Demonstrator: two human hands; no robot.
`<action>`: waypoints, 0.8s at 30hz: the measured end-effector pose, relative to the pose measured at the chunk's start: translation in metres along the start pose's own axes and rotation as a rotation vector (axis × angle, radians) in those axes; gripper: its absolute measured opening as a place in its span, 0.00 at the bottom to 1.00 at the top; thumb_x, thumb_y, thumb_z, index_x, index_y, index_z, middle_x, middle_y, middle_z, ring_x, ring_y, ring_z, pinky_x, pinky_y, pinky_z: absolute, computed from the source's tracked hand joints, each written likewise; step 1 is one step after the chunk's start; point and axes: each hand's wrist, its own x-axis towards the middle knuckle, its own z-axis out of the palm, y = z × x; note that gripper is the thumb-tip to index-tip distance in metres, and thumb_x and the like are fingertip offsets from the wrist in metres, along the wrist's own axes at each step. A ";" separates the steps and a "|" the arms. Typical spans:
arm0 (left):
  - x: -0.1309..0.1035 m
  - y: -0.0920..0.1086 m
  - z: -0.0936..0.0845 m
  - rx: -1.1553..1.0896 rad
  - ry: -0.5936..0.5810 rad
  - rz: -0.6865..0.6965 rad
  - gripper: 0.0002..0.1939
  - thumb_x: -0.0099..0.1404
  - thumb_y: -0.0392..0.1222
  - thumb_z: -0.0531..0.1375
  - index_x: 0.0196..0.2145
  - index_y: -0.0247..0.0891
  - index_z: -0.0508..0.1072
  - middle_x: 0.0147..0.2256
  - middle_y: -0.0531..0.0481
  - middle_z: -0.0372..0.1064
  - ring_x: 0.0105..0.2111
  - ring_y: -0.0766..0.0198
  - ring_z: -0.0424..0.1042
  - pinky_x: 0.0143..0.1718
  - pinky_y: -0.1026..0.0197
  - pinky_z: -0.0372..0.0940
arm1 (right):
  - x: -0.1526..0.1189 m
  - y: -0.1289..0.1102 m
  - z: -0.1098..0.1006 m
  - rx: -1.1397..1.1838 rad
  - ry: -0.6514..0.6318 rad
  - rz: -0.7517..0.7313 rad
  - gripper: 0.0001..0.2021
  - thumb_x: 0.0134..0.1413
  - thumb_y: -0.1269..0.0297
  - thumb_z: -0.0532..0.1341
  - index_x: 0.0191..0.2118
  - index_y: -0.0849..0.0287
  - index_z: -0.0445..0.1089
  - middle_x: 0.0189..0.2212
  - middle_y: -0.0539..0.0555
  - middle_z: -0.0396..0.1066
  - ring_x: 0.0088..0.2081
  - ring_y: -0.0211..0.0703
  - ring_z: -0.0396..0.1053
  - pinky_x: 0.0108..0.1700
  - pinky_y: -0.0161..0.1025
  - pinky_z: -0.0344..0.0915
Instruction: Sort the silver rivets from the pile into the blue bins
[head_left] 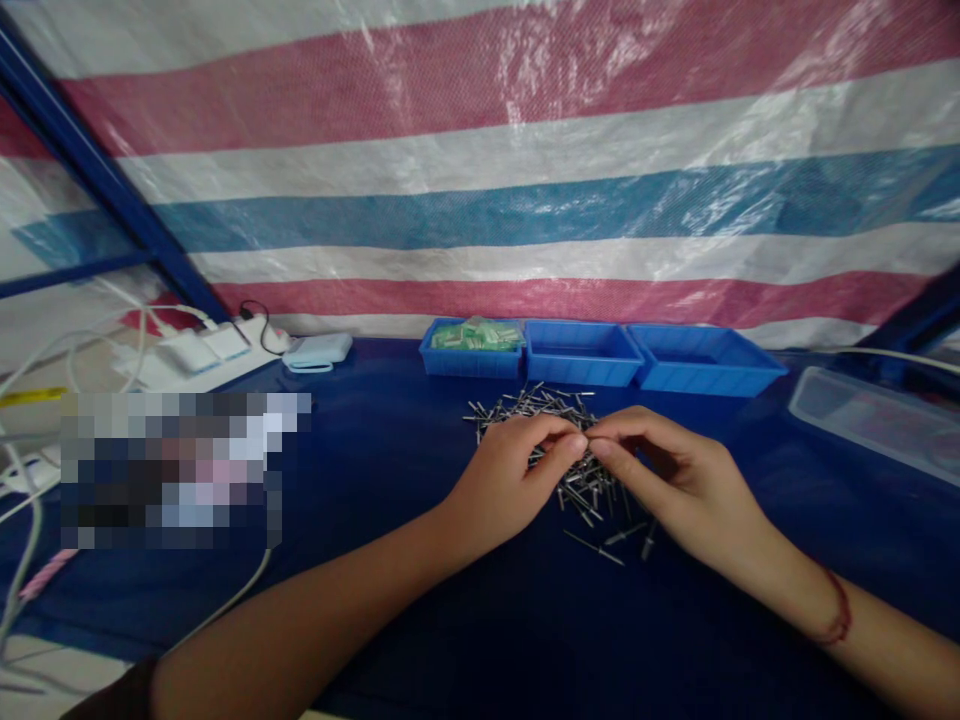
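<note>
Over a pile of thin metal rivets (pixel 589 497) on the dark blue table, my left hand (pixel 517 470) and my right hand (pixel 667 475) meet at their fingertips. Each is closed in a pinch of thumb and index finger. Whatever lies between the fingertips is too small to make out. A few loose rivets (pixel 596 547) lie just below the pile, near my right palm.
Behind the pile stand three blue bins: the left bin (pixel 471 362) holds green-and-white packets, beside the middle bin (pixel 581 370) and the right bin (pixel 705 376). A clear plastic box (pixel 874 420) sits right; a power strip (pixel 199 358) and light blue case (pixel 319 350) sit left.
</note>
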 end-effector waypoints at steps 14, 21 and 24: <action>-0.001 0.002 0.000 0.059 0.019 0.053 0.04 0.64 0.37 0.57 0.34 0.36 0.72 0.29 0.53 0.72 0.30 0.66 0.70 0.33 0.65 0.62 | -0.001 -0.006 0.002 0.058 0.031 0.022 0.04 0.54 0.63 0.61 0.35 0.54 0.71 0.31 0.50 0.72 0.33 0.38 0.70 0.34 0.35 0.66; -0.001 0.002 0.000 0.068 0.064 0.088 0.03 0.62 0.36 0.59 0.34 0.37 0.71 0.30 0.53 0.73 0.30 0.67 0.71 0.35 0.64 0.64 | 0.000 -0.005 0.000 0.024 0.033 -0.056 0.05 0.55 0.66 0.59 0.38 0.53 0.71 0.33 0.50 0.71 0.35 0.38 0.70 0.36 0.35 0.67; -0.002 0.001 0.000 0.062 0.120 0.106 0.03 0.61 0.34 0.58 0.34 0.37 0.71 0.31 0.53 0.72 0.31 0.67 0.71 0.36 0.64 0.65 | -0.001 -0.001 0.000 -0.024 0.029 -0.067 0.05 0.56 0.66 0.58 0.39 0.53 0.70 0.33 0.50 0.71 0.35 0.38 0.69 0.36 0.35 0.66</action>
